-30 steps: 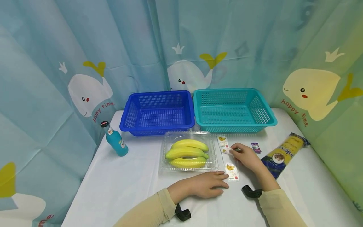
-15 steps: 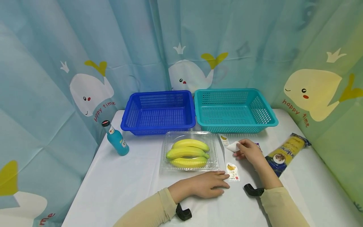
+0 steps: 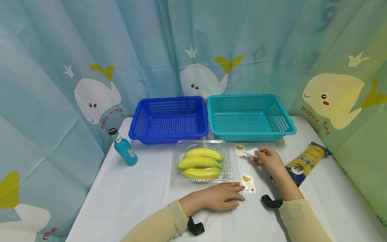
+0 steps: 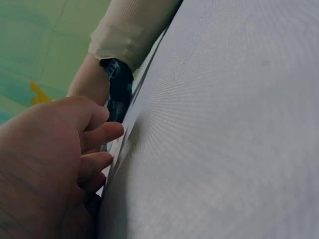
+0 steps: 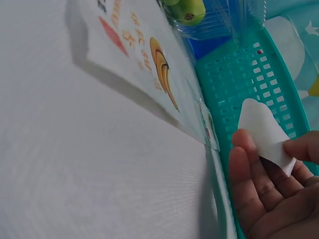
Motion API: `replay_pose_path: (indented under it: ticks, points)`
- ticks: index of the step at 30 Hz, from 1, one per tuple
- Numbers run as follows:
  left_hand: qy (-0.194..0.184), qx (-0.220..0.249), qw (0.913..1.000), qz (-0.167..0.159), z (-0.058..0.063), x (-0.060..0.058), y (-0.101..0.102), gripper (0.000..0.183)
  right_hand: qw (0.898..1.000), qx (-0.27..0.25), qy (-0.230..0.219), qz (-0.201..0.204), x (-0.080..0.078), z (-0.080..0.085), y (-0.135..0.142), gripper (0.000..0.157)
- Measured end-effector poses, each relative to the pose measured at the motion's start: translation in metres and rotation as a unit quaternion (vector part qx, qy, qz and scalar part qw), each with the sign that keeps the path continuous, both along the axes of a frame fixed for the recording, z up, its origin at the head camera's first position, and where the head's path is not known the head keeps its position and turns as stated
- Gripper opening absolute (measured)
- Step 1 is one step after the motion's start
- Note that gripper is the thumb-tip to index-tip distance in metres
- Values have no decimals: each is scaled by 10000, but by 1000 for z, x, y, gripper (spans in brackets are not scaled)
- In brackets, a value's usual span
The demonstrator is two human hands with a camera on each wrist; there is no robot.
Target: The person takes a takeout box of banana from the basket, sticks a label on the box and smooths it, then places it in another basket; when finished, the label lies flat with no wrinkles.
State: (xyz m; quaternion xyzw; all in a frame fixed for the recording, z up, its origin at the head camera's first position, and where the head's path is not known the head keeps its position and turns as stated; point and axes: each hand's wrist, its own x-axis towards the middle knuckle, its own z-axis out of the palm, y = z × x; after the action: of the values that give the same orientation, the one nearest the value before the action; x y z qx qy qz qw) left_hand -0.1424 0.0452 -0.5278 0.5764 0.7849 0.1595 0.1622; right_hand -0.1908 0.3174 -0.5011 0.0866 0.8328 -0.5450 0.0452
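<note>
In the head view my right hand [image 3: 270, 163] pinches a white sticker [image 3: 251, 153] between thumb and fingers, its blank back showing. The right wrist view shows this sticker [image 5: 264, 132] curled at the fingertips. Below lies a backing strip [image 3: 243, 165] with banana-printed labels, one at the far end [image 3: 240, 151] and another at the near end [image 3: 248, 184]. My left hand [image 3: 222, 196] rests palm down on the table, fingers spread, fingertips at the strip's near end. Left of the strip sits a clear plastic box [image 3: 229, 173] with several bananas [image 3: 199, 163] inside.
Behind the box stand a blue basket [image 3: 172, 137] and a teal basket [image 3: 248, 137], side by side. A turquoise bottle [image 3: 125, 151] is at the left. A yellow and blue packet [image 3: 305, 163] lies right of my right forearm. A whale-patterned curtain [image 3: 145, 50] surrounds the table.
My right hand has moved up and slightly right, peeling the sticker back off the strip. The small purple packet is now hidden behind that hand. My left hand has stayed put.
</note>
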Motion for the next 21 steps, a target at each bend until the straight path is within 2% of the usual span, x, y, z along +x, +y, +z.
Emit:
replay_pose_path:
  ticks: [7, 10, 13, 17, 21]
  points:
    - [-47, 157, 9999, 27, 3, 1, -1, 40, 9996, -125, 223, 95, 1, 4, 0, 42]
    - [-202, 141, 9997, 43, 6, 1, -2, 40, 9990, -368, 226, 88, 1, 5, 0, 52]
    - [-303, 56, 9995, 43, 10, 1, -3, 40, 9977, -620, 248, 74, 1, 5, 1, 55]
    - [-370, -51, 9993, -98, 21, 3, -6, 40, 9979, -482, 395, 186, 2, 5, 2, 48]
    - [-506, -104, 9979, -387, 38, 7, -12, 41, 9964, -538, 558, 344, 2, 6, 0, 48]
